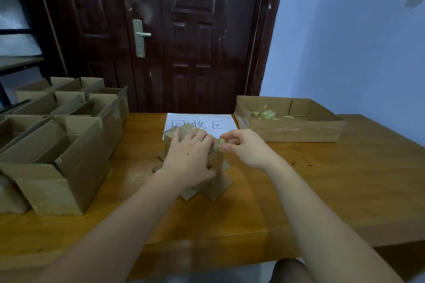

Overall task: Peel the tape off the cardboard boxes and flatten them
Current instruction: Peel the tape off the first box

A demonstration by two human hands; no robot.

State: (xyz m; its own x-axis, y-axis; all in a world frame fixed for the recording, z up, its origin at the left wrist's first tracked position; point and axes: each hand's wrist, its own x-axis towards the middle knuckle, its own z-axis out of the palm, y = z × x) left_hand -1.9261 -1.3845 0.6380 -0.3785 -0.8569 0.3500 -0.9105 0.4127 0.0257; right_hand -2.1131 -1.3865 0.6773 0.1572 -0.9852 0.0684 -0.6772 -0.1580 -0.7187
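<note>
While both bare arms reach forward over the brown wooden surface [322, 179], the scene reads as follows.

Box in hand: a small brown cardboard box [184, 132] stands mid-surface, just in front of the white paper sheet with handwritten characters [200, 123] and partly covering its near edge.
Box orientation: it stands upright with its taller side vertical; its bottom flaps splay flat on the surface toward the person, and its top corner points away toward the dark brown panelled door [184, 30].
Left hand: the left hand [188, 158] lies over the top and near face of the box, fingers [197, 135] curled round it and the thumb pressed against the near face.
Right hand: the right hand [246, 147] sits at the box's upper right corner, its fingers pinching a crumpled, yellowish wad of clear tape [222, 141], which touches that corner.
Tray at right: a wide, shallow brown cardboard tray [299, 132] rests on the far right of the surface, well apart from the hands; it holds scrunched clear-yellow tape scraps [264, 114] near its left end.
Boxes at left: a cluster of open-topped brown cardboard boxes [69, 163] stands packed together on the left, flaps raised; what lies inside them cannot be told.
Wall: a pale blue wall [345, 53] stands to the right of the door.
</note>
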